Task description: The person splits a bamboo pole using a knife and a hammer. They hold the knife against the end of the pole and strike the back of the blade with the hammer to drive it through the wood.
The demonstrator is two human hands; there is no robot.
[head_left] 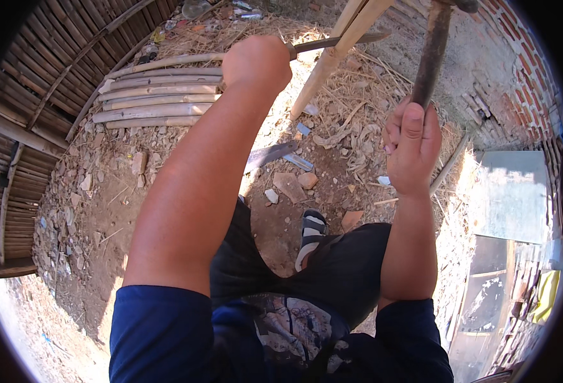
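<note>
Navy shirt (pixel 160 332) bears print (pixel 294 324); left fingers (pixel 277 47) grip knife (pixel 318 45)

The knife (pixel 317 45) has a long, thin, dark blade that lies almost flat across a pale wooden pole (pixel 318 78). It seems to be stuck in the pole's split, and its pointy tip pokes out the other side. The pole leans, with its top to the right. The hammer (pixel 432 54) is apart from both, almost upright, with a thick, dark handle.
</note>
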